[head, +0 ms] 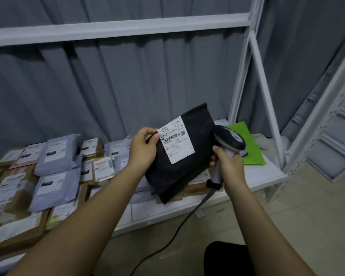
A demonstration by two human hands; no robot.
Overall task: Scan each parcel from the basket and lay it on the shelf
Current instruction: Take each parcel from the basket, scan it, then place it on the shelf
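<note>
black parcel (184, 154) pinched at its edge by the left hand (143, 149), label up, while the right hand (228, 166) grips a scanner (228, 140) just beside it, over the shelf (267, 176).

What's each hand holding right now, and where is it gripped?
Left hand pinches the black parcel at its upper left edge, beside the label. Right hand grips the scanner by its handle.

Dim, flat indoor light with a cool grey cast, no hard shadows or glare. Wide-angle bending curves the shelf frame (253, 76) at the right edge. Parcels on the shelf (54, 176) at left smear with motion blur; label (176, 139) text soft, mostly unreadable.
</note>
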